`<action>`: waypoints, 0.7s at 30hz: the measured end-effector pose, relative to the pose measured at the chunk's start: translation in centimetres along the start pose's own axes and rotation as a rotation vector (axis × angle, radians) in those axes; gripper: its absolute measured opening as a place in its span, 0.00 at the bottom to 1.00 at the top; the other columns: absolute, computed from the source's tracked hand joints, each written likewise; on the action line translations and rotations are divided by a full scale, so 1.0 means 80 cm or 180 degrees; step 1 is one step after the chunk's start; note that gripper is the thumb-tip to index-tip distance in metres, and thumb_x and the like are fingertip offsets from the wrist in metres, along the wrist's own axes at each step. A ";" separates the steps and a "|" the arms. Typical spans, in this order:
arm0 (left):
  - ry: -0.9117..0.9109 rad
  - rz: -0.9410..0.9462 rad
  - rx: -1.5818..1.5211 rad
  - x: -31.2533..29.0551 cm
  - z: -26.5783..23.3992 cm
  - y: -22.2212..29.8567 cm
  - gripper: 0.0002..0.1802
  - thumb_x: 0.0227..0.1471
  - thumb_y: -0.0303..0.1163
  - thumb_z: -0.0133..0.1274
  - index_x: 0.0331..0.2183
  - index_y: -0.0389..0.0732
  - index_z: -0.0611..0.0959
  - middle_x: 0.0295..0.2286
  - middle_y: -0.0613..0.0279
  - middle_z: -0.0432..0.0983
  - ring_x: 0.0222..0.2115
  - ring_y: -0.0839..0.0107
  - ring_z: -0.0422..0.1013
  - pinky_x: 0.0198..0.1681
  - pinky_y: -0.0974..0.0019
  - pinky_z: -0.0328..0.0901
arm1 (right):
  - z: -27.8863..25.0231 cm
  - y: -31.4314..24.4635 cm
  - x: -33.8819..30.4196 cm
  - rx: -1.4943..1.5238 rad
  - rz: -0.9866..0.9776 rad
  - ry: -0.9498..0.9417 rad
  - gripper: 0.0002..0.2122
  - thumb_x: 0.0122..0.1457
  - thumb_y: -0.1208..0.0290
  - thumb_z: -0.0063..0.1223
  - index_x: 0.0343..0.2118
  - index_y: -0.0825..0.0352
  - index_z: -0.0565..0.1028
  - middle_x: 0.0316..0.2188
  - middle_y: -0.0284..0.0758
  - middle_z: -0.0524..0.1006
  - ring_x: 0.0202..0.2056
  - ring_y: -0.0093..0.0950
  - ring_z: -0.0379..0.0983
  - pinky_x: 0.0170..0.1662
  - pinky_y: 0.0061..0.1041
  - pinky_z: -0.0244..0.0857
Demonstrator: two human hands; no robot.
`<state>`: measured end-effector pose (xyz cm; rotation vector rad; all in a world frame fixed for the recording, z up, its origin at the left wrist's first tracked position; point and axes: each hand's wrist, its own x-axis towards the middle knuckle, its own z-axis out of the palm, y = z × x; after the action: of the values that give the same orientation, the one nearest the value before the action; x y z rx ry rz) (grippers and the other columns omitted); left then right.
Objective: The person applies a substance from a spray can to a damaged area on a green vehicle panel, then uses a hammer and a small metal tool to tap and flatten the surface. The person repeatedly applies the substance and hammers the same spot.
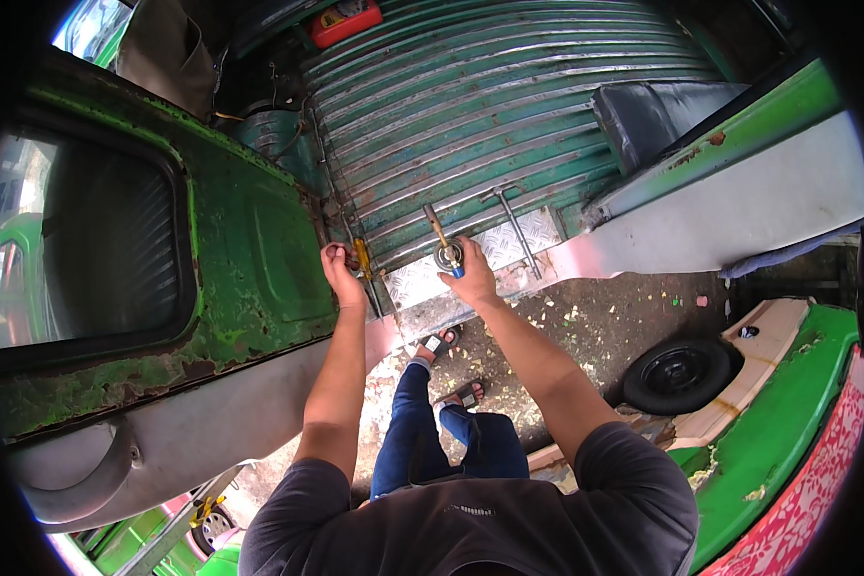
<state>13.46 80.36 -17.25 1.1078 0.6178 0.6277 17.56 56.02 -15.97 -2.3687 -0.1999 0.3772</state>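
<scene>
In my right hand (474, 275) is a blowtorch (448, 254), seen from above, with a brass tube pointing away from me and a blue knob. It is held over the silver tread plate (416, 286) on the vehicle's sill. My left hand (342, 275) is at the edge of the green body panel, its fingers curled; what they hold is hidden. Just right of those fingers is a screwdriver (362, 257) with a yellow handle. A metal T-shaped bar (519, 233) lies across the tread plate, right of the blowtorch.
Beyond my hands stretches a ribbed green vehicle floor (470, 106), with a red container (346, 23) at its far end. A dark padded seat (658, 120) is on the right. Behind it runs a green-and-grey panel. A black wheel (677, 374) lies at lower right.
</scene>
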 end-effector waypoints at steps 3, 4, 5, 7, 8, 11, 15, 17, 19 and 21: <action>0.0003 0.0006 0.0015 0.000 -0.004 0.002 0.07 0.56 0.32 0.46 0.35 0.41 0.73 0.27 0.66 0.67 0.28 0.75 0.66 0.27 0.72 0.59 | 0.000 0.001 0.000 0.0028 -0.0002 0.0011 0.41 0.42 0.64 0.70 0.58 0.64 0.58 0.54 0.43 0.65 0.55 0.43 0.64 0.56 0.36 0.63; -0.0019 0.0050 0.0036 0.000 -0.004 0.003 0.07 0.56 0.32 0.46 0.35 0.41 0.73 0.27 0.66 0.67 0.28 0.75 0.67 0.27 0.72 0.60 | 0.001 0.001 -0.001 0.0030 0.0002 0.0017 0.41 0.41 0.64 0.70 0.58 0.64 0.58 0.54 0.43 0.65 0.55 0.43 0.64 0.56 0.36 0.63; -0.0042 0.0094 0.0058 -0.001 -0.004 0.005 0.07 0.55 0.33 0.46 0.35 0.41 0.73 0.27 0.66 0.67 0.28 0.75 0.67 0.27 0.72 0.60 | 0.001 0.001 -0.001 0.0033 0.0006 0.0024 0.41 0.41 0.64 0.70 0.58 0.64 0.58 0.54 0.43 0.65 0.55 0.43 0.64 0.56 0.36 0.63; -0.0097 0.0141 0.0072 -0.002 -0.006 0.006 0.08 0.55 0.34 0.47 0.35 0.41 0.73 0.28 0.65 0.67 0.28 0.74 0.67 0.28 0.72 0.60 | 0.000 0.002 -0.003 0.0072 -0.0060 0.0117 0.41 0.40 0.66 0.71 0.58 0.64 0.58 0.54 0.43 0.65 0.56 0.43 0.64 0.56 0.35 0.62; -0.0129 0.0143 0.0065 -0.002 -0.007 0.006 0.09 0.54 0.35 0.48 0.36 0.41 0.73 0.28 0.65 0.67 0.29 0.73 0.67 0.29 0.71 0.60 | -0.002 0.004 -0.005 0.0092 -0.0092 0.0165 0.42 0.40 0.67 0.71 0.59 0.64 0.58 0.54 0.43 0.65 0.56 0.43 0.63 0.57 0.35 0.62; -0.0198 -0.0020 0.0198 -0.010 -0.013 0.009 0.09 0.54 0.33 0.45 0.36 0.41 0.73 0.28 0.65 0.67 0.29 0.74 0.66 0.29 0.71 0.60 | -0.011 0.016 -0.021 0.0218 -0.0086 0.0371 0.42 0.40 0.67 0.71 0.60 0.61 0.58 0.55 0.42 0.64 0.57 0.42 0.62 0.57 0.37 0.62; -0.0665 -0.0071 0.0448 -0.033 -0.018 0.027 0.11 0.51 0.33 0.41 0.37 0.40 0.73 0.28 0.65 0.68 0.29 0.75 0.66 0.30 0.72 0.59 | -0.037 0.050 -0.071 0.0399 0.0125 0.0593 0.41 0.41 0.69 0.70 0.59 0.66 0.59 0.56 0.44 0.63 0.58 0.42 0.61 0.59 0.35 0.59; -0.0915 -0.0189 0.0432 -0.047 -0.020 0.030 0.15 0.50 0.36 0.40 0.39 0.40 0.71 0.29 0.65 0.67 0.29 0.75 0.64 0.30 0.72 0.57 | -0.057 0.064 -0.098 0.0509 0.0126 0.0776 0.38 0.43 0.70 0.69 0.58 0.67 0.61 0.54 0.45 0.66 0.56 0.43 0.63 0.59 0.35 0.58; -0.1194 -0.0235 0.0371 -0.063 -0.014 0.036 0.17 0.49 0.37 0.40 0.40 0.40 0.70 0.29 0.65 0.67 0.29 0.75 0.64 0.30 0.72 0.56 | -0.076 0.085 -0.121 0.0568 0.0153 0.0926 0.36 0.43 0.71 0.68 0.57 0.68 0.63 0.53 0.46 0.67 0.55 0.43 0.64 0.59 0.35 0.59; -0.1673 -0.0166 0.0605 -0.079 -0.008 0.039 0.19 0.49 0.39 0.40 0.40 0.39 0.69 0.30 0.63 0.66 0.30 0.75 0.62 0.32 0.72 0.55 | -0.089 0.107 -0.135 0.0475 0.0113 0.1149 0.29 0.46 0.70 0.66 0.53 0.69 0.67 0.49 0.45 0.71 0.53 0.42 0.67 0.57 0.35 0.61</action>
<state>8.29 77.13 -13.63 1.3649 0.2516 0.2151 9.97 42.56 -14.56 -2.2484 0.0386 -0.0230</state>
